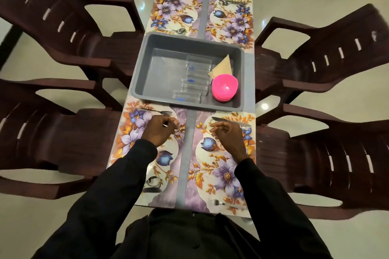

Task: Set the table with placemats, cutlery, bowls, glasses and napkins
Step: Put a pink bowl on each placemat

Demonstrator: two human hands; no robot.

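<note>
Four flowered placemats cover the table, the near left placemat [128,143] and near right placemat [212,166] in front of me. My left hand [160,130] pinches a thin metal utensil [166,125] over the left mat, just below a fork [160,111]. My right hand [227,134] hovers with loosely curled fingers, holding nothing, beside a knife [231,121]. A grey tub [147,82] mid-table holds several clear glasses [193,82], stacked pink bowls [224,88] and tan napkins [223,66].
Dark brown plastic chairs stand on both sides, a near left chair [52,139] and a near right chair [328,160]. A spoon [153,181] and another fork [219,202] lie near the table's front edge. More cutlery [229,2] lies on the far mats.
</note>
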